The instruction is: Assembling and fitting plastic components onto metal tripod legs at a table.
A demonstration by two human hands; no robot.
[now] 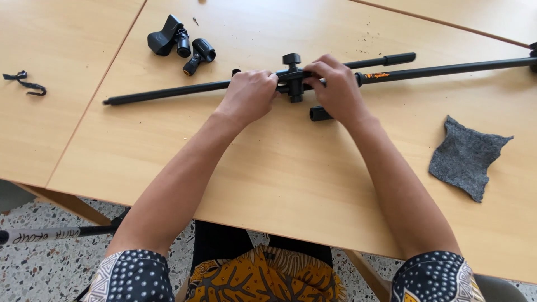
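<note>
Clips: two black, 10 o'clock of hands.
Left hand: fingers curled round black pole.
Clamp: between both hands.
Right hand: fingers pinching clamp.
Cloth: grey, 4 o'clock.

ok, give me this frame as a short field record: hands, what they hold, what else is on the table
left hand: closed on the boom pole, beside the clamp
right hand: fingers on the clamp at the joint
knob: on top of the clamp
loose black cap: on table by the right hand
mic clips: far left, untouched
grey cloth: right, flat on table
table: light wood
</note>
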